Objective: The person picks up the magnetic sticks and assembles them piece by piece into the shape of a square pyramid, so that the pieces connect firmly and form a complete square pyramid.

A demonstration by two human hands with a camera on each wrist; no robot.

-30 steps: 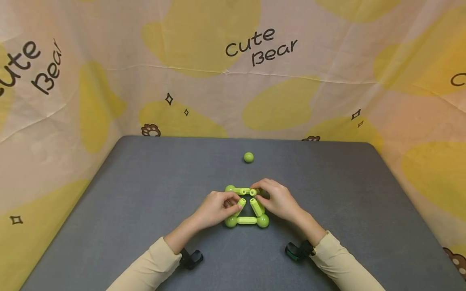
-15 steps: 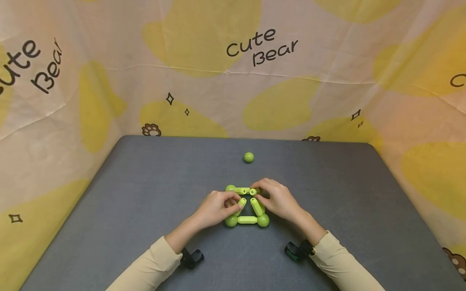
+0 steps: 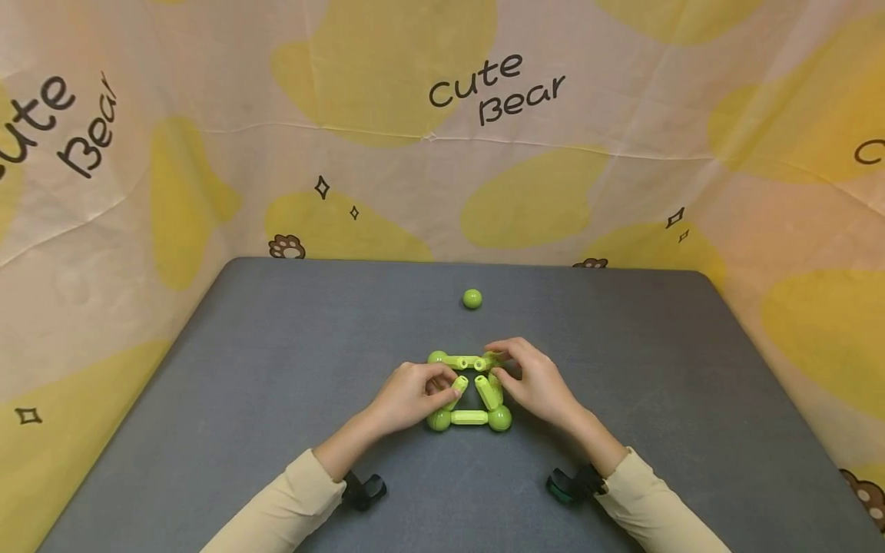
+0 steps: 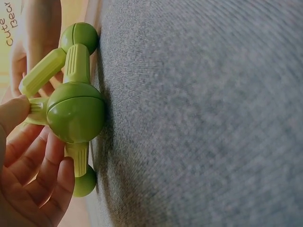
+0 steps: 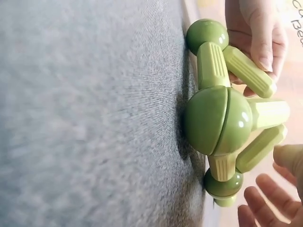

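Observation:
A square frame of yellow-green ribbed rods (image 3: 470,418) and green balls (image 3: 499,418) stands on the table, with further rods slanting up and inward from its corners. At the near left corner, my left hand (image 3: 408,395) pinches a slanting rod (image 5: 251,73) between thumb and fingers. My right hand (image 3: 535,380) is by the far right corner, thumb and fingers spread. In the right wrist view, its fingertips (image 5: 258,198) stand apart from the slanting rod (image 5: 262,147) there. The far right ball is partly hidden by that hand.
A loose green ball (image 3: 472,299) lies beyond the frame, toward the back of the grey table (image 3: 311,322). Patterned cloth (image 3: 387,177) hangs behind the table and along both sides. Black wrist straps (image 3: 365,491) sit at both cuffs.
My right hand has let go of the far right slanting rod and drawn back slightly to the right. My left hand keeps its place at the near left rod.

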